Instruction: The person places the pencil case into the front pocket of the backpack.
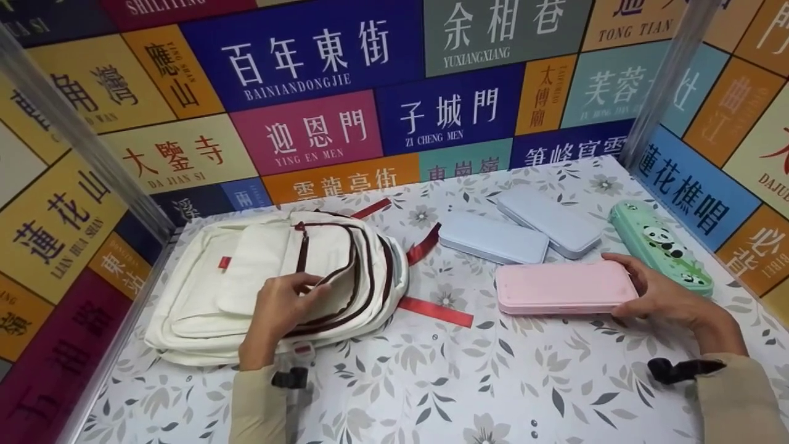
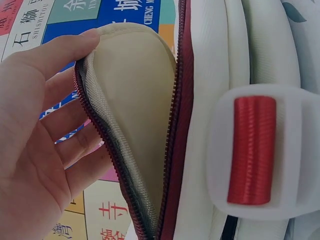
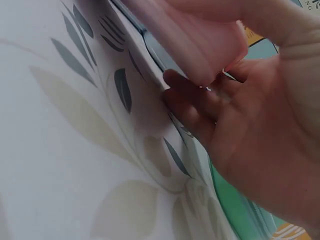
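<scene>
A cream backpack (image 1: 203, 290) with dark red zippers lies on the table at the left. My left hand (image 1: 280, 311) pinches the edge of its unzipped front pocket (image 2: 130, 85) between thumb and fingers, holding the flap away so the plain lining shows. At the right, my right hand (image 1: 662, 296) grips the right end of a pink pencil case (image 1: 564, 288), thumb on the near side and fingers behind. In the right wrist view the pink case (image 3: 200, 45) is tilted over the flowered tabletop, the fingers curled beneath it.
Two pale blue cases (image 1: 493, 237) lie overlapping behind the pink one. A green panda case (image 1: 662, 246) lies at the far right near the side wall. Red straps (image 1: 437, 311) stretch from the backpack across the flowered table (image 1: 394, 394). Sign-printed walls enclose the back and sides.
</scene>
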Tool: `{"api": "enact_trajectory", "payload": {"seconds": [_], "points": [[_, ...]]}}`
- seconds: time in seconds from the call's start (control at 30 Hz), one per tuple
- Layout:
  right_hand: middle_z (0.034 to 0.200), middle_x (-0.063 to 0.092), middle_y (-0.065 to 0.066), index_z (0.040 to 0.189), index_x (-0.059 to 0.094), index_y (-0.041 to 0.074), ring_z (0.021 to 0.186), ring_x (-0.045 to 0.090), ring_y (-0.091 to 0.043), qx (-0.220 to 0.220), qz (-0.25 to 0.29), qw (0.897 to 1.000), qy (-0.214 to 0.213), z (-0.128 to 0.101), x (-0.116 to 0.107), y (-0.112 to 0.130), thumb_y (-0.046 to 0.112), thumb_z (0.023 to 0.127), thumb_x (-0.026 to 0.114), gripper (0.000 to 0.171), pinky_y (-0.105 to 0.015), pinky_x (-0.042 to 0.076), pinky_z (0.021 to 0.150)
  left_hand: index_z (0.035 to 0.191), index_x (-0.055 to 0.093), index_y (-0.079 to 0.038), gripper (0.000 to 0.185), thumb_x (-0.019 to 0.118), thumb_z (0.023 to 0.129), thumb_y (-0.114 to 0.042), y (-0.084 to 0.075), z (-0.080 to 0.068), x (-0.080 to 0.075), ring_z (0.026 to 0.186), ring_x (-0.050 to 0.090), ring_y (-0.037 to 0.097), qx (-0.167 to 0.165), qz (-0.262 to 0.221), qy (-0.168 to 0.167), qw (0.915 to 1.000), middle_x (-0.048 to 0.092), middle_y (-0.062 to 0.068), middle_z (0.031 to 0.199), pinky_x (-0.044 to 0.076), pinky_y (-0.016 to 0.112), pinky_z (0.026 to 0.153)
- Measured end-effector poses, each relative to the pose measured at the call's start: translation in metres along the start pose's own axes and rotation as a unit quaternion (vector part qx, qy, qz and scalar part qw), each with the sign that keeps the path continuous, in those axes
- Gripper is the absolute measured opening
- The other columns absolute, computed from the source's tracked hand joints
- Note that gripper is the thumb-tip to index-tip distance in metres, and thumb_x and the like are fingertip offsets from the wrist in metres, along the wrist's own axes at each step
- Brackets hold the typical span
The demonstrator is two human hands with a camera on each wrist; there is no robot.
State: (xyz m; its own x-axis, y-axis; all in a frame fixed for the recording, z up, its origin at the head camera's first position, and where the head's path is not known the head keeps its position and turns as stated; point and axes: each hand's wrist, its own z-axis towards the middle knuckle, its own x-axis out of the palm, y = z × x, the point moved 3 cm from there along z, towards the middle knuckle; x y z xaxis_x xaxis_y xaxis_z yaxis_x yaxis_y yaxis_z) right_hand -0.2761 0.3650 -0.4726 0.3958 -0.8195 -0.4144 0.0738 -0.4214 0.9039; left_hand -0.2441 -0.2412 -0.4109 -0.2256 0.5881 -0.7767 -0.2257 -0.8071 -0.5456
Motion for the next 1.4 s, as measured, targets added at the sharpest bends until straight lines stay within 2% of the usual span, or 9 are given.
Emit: {"api": "enact_trajectory", "payload": {"seconds": [0.1, 0.2, 0.5, 0.73, 0.93, 1.1, 1.2, 1.3, 1.4], "points": [[0.134, 0.042, 0.010, 0.156, 0.023, 0.017, 0.111, 0.050, 0.000, -0.013, 0.019, 1.000, -0.012, 0.002, 0.002, 0.004, 0.001, 0.082, 0.074, 0.091, -0.012, 0.049, 0.088, 0.091, 0.080, -0.015, 0.014, 0.080, 0.085, -0.028, 0.000, -0.001, -0.001, 0.072, 0.068, 0.019, 0.004, -0.003, -0.003, 1.0000, 0.077, 0.002, 0.080, 0.052, 0.033, 0.065], [0.133, 0.044, 0.011, 0.154, 0.026, 0.019, 0.110, 0.052, -0.002, -0.022, 0.023, 0.999, -0.026, 0.005, 0.003, 0.008, 0.000, 0.082, 0.074, 0.089, -0.014, 0.051, 0.087, 0.090, 0.079, -0.015, 0.014, 0.081, 0.085, -0.028, 0.000, -0.002, -0.003, 0.070, 0.066, 0.017, 0.001, -0.007, -0.003, 1.0000, 0.075, 0.001, 0.077, 0.050, 0.032, 0.064], [0.136, 0.042, 0.010, 0.151, 0.031, 0.016, 0.114, 0.045, -0.003, -0.053, 0.013, 0.997, -0.055, 0.013, 0.006, 0.020, -0.002, 0.078, 0.076, 0.087, -0.009, 0.046, 0.088, 0.093, 0.079, -0.015, 0.015, 0.080, 0.086, -0.028, 0.001, -0.004, -0.007, 0.071, 0.066, 0.016, -0.009, -0.005, 0.004, 0.9999, 0.076, 0.002, 0.081, 0.051, 0.032, 0.066], [0.141, 0.039, 0.013, 0.152, 0.031, 0.016, 0.118, 0.041, -0.002, -0.078, 0.013, 0.995, -0.062, 0.015, 0.011, 0.028, -0.005, 0.076, 0.076, 0.091, -0.007, 0.043, 0.089, 0.095, 0.079, -0.012, 0.012, 0.080, 0.085, -0.020, -0.002, -0.004, -0.009, 0.074, 0.067, 0.020, 0.006, 0.003, -0.008, 0.9999, 0.077, 0.004, 0.084, 0.053, 0.036, 0.068], [0.142, 0.038, 0.012, 0.154, 0.029, 0.019, 0.120, 0.042, -0.003, -0.084, 0.041, 0.994, -0.060, 0.015, 0.016, 0.035, -0.007, 0.077, 0.074, 0.093, -0.008, 0.043, 0.090, 0.097, 0.075, -0.008, 0.014, 0.076, 0.084, -0.013, -0.007, -0.002, -0.013, 0.077, 0.071, 0.027, 0.010, 0.027, -0.056, 0.9980, 0.076, 0.009, 0.084, 0.056, 0.046, 0.073], [0.139, 0.041, 0.005, 0.153, 0.029, 0.015, 0.115, 0.045, -0.009, -0.103, 0.078, 0.990, -0.053, 0.019, 0.021, 0.042, -0.013, 0.078, 0.071, 0.091, -0.013, 0.050, 0.086, 0.108, 0.073, -0.006, 0.023, 0.072, 0.085, -0.007, -0.009, -0.001, -0.016, 0.079, 0.073, 0.027, 0.010, 0.027, -0.098, 0.9947, 0.076, 0.010, 0.088, 0.057, 0.049, 0.071], [0.136, 0.042, 0.002, 0.152, 0.030, 0.014, 0.113, 0.046, -0.010, -0.111, 0.094, 0.988, -0.057, 0.021, 0.024, 0.044, -0.015, 0.076, 0.071, 0.091, -0.014, 0.052, 0.085, 0.107, 0.074, -0.006, 0.024, 0.070, 0.084, -0.005, -0.010, 0.000, -0.018, 0.078, 0.073, 0.027, 0.007, 0.025, -0.125, 0.9918, 0.077, 0.011, 0.090, 0.056, 0.049, 0.070], [0.135, 0.042, 0.001, 0.152, 0.031, 0.013, 0.111, 0.047, -0.010, -0.117, 0.105, 0.986, -0.062, 0.022, 0.027, 0.044, -0.016, 0.075, 0.071, 0.091, -0.014, 0.052, 0.085, 0.103, 0.074, -0.004, 0.020, 0.068, 0.084, -0.005, -0.010, 0.000, -0.020, 0.078, 0.072, 0.030, -0.011, 0.024, -0.163, 0.9862, 0.076, 0.014, 0.092, 0.056, 0.051, 0.069], [0.135, 0.041, 0.001, 0.151, 0.031, 0.012, 0.111, 0.048, -0.009, -0.118, 0.107, 0.985, -0.065, 0.024, 0.029, 0.042, -0.016, 0.075, 0.071, 0.090, -0.013, 0.053, 0.085, 0.101, 0.072, -0.001, 0.017, 0.066, 0.086, -0.006, -0.007, 0.001, -0.021, 0.080, 0.071, 0.033, -0.052, 0.014, -0.203, 0.9776, 0.074, 0.017, 0.093, 0.056, 0.052, 0.071]]}}
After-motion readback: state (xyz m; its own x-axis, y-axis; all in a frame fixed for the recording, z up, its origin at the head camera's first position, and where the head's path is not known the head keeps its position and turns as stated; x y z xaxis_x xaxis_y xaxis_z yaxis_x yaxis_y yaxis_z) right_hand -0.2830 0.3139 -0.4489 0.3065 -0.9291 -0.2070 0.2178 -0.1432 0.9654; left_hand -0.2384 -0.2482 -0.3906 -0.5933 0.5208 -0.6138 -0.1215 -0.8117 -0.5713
